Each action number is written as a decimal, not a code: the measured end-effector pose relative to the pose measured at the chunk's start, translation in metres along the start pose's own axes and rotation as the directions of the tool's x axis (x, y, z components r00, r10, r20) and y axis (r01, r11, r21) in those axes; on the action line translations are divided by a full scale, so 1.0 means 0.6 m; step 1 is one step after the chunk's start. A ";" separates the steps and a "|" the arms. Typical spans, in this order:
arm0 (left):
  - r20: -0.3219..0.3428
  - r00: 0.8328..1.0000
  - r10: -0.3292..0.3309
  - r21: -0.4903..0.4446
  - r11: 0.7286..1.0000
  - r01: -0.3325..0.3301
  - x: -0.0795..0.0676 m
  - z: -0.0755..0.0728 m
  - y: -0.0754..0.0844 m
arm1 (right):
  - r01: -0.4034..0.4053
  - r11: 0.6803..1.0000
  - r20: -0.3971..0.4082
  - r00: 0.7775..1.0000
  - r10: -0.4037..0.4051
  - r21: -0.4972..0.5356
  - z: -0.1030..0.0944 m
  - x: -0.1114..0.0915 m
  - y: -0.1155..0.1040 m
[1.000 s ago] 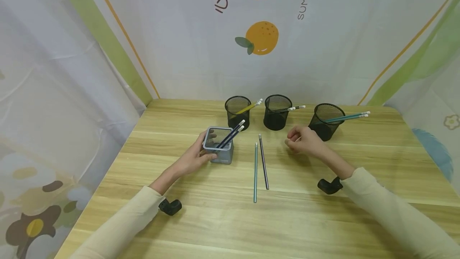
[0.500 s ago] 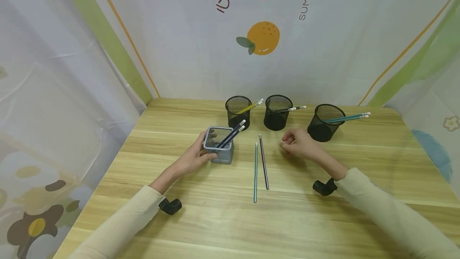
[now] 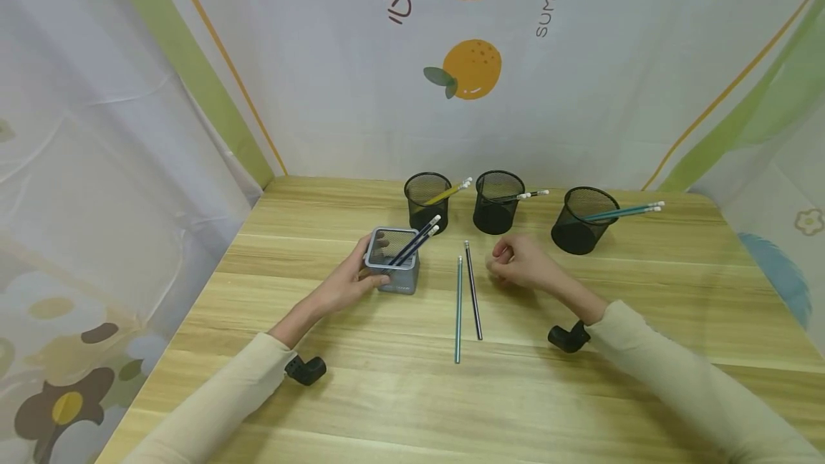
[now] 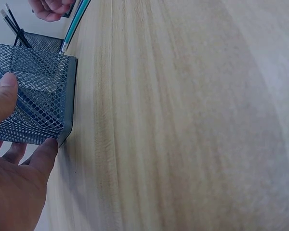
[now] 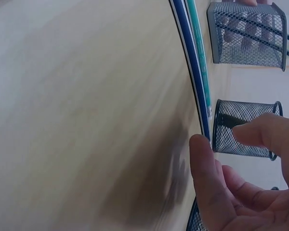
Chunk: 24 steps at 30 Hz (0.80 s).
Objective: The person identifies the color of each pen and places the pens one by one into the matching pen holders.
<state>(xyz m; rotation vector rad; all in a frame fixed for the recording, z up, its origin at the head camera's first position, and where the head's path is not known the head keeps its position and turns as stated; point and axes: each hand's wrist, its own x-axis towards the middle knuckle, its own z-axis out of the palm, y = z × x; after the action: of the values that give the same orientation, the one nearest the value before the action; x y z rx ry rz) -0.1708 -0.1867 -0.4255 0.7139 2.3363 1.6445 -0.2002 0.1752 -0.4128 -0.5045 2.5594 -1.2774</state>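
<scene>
A grey square mesh pencil holder (image 3: pixel 398 279) stands on the wooden table, two dark blue pencils (image 3: pixel 412 243) leaning in it. My left hand (image 3: pixel 338 291) grips its left side, thumb in front and fingers spread round the mesh wall (image 4: pixel 43 101). To its right lie two loose pencils, a teal pencil (image 3: pixel 458 313) and a dark blue pencil (image 3: pixel 473 292), eraser ends away from me. My right hand (image 3: pixel 528 263) hovers just right of the dark blue one, holding nothing. In the right wrist view, index finger and thumb are apart, the index fingertip overlapping the dark blue pencil (image 5: pixel 189 43).
Along the back stand three round black mesh cups: the left cup (image 3: pixel 428 220) with yellow pencils (image 3: pixel 445 194), the middle cup (image 3: pixel 493 220) with black pencils, the right cup (image 3: pixel 572 236) with teal pencils (image 3: pixel 621 212). A printed curtain (image 3: pixel 335 92) hangs behind the table.
My right hand has moved left, from beside the right cup to close by the loose dark blue pencil. The left hand and the square holder have stayed in place.
</scene>
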 end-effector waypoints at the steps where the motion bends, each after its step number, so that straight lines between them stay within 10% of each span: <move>1: 0.000 1.000 0.001 -0.001 1.000 -0.001 0.000 0.000 -0.001 | 0.005 1.000 -0.001 1.000 -0.005 -0.012 0.002 0.001 -0.002; 24: 0.004 1.000 -0.001 -0.005 1.000 0.001 0.000 0.001 -0.002 | -0.052 0.986 0.019 0.998 0.055 -0.157 0.045 0.012 -0.036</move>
<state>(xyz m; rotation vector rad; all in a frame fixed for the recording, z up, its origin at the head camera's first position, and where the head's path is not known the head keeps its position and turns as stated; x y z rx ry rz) -0.1711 -0.1868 -0.4269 0.7143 2.3286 1.6456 -0.1926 0.1405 -0.4119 -0.4739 2.6487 -1.0518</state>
